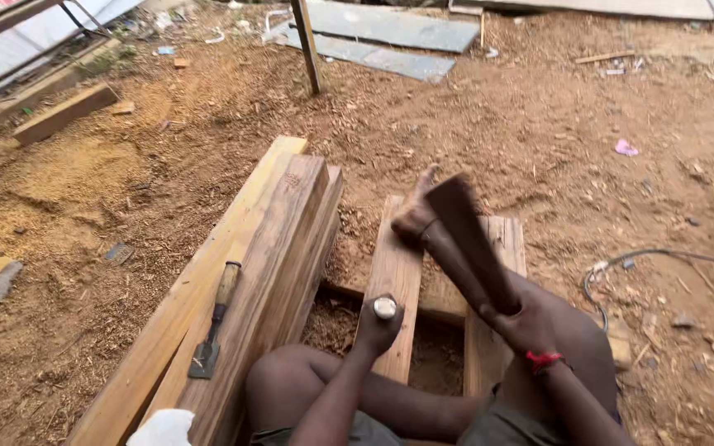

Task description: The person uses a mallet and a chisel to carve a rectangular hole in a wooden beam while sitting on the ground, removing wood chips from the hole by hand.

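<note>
Chisel stands upright in the closed left hand on a stiff plank; right hand grips a heavy-looking wooden mallet low on its handle.

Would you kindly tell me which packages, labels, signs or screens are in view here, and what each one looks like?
Printed banner or sheet: top left corner behind a metal frame, flat, pale with red and green patches, mostly cut off.
No packages, labels or screens show.

Left hand fisted upright, near centre; right hand clenched, raised right, arm bent, both wrists near.
</note>
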`<state>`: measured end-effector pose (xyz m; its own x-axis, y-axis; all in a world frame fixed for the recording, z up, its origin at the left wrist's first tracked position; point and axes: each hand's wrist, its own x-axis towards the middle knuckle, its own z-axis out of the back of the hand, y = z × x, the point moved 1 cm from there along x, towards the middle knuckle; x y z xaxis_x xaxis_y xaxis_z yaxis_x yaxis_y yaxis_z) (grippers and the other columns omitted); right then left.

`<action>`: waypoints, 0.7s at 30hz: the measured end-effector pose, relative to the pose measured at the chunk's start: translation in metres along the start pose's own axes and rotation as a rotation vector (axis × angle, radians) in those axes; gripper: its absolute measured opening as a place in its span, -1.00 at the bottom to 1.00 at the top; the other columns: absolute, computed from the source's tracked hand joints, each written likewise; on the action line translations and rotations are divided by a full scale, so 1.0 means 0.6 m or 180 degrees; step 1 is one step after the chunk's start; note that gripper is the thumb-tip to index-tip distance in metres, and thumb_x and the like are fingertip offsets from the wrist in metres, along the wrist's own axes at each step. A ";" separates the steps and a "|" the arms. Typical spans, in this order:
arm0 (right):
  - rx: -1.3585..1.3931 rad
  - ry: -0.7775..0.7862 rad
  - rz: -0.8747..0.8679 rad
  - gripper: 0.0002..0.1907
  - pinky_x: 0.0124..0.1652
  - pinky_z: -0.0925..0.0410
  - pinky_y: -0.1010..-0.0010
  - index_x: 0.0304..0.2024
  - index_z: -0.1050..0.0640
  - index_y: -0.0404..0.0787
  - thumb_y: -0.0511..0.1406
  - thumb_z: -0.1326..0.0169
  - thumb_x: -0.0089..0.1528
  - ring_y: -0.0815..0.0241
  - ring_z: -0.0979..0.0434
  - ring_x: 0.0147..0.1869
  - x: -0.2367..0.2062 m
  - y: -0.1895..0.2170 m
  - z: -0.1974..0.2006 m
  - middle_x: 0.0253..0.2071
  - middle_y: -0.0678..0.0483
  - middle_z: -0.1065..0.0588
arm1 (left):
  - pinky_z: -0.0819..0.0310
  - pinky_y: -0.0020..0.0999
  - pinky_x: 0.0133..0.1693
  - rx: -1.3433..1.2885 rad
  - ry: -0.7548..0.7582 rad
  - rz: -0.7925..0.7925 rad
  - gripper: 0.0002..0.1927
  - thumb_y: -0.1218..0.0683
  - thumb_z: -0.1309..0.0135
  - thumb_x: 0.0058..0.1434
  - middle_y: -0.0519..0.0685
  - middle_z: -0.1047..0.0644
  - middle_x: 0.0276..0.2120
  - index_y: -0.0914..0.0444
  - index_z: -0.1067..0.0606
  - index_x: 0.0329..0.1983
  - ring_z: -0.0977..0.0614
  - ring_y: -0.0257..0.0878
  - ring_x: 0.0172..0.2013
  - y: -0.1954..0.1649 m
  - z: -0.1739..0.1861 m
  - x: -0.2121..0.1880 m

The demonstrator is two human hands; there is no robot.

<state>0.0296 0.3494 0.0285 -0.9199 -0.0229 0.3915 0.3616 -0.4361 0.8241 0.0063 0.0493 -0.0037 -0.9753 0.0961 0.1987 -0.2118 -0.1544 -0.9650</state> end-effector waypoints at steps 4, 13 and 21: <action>0.1250 -0.1429 -0.0794 -0.83 -0.59 -0.25 0.33 -0.26 -0.52 -0.30 -0.32 -0.22 0.24 0.18 -0.41 -0.55 0.067 0.080 0.051 -0.46 -0.06 -0.48 | -0.41 -0.34 -0.47 0.0112 0.0052 -0.0006 -0.72 0.12 -0.18 0.25 -0.06 -0.47 -0.64 0.30 -0.41 -0.53 -0.48 -0.38 -0.55 -0.007 0.004 0.018; 0.1767 -0.1676 0.0981 -0.75 -0.39 -0.40 0.33 0.01 -0.46 -0.09 -0.21 -0.12 0.31 0.17 -0.52 -0.38 0.243 0.336 0.125 -0.36 0.05 -0.53 | -0.41 -0.33 -0.50 0.0182 0.0008 0.0072 -0.69 0.10 -0.22 0.22 -0.03 -0.48 -0.67 0.31 -0.41 -0.55 -0.53 -0.36 -0.59 0.000 0.017 0.016; -0.2294 0.0667 0.0264 -0.86 -0.25 -0.48 0.14 -0.20 -0.53 0.00 -0.24 -0.13 0.18 -0.02 -0.64 -0.20 -0.004 0.041 -0.042 -0.30 0.01 -0.62 | -0.57 -0.41 -0.22 -0.2317 0.0355 0.0799 -0.86 0.09 -0.11 0.26 -0.12 -0.58 -0.41 0.28 -0.51 -0.32 -0.59 -0.33 -0.39 0.030 0.006 0.027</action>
<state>0.0370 0.3160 0.0378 -0.9297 -0.2204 0.2951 0.3081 -0.9044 0.2953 -0.0135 0.0447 -0.0173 -0.9686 0.2478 -0.0216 0.1461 0.4963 -0.8558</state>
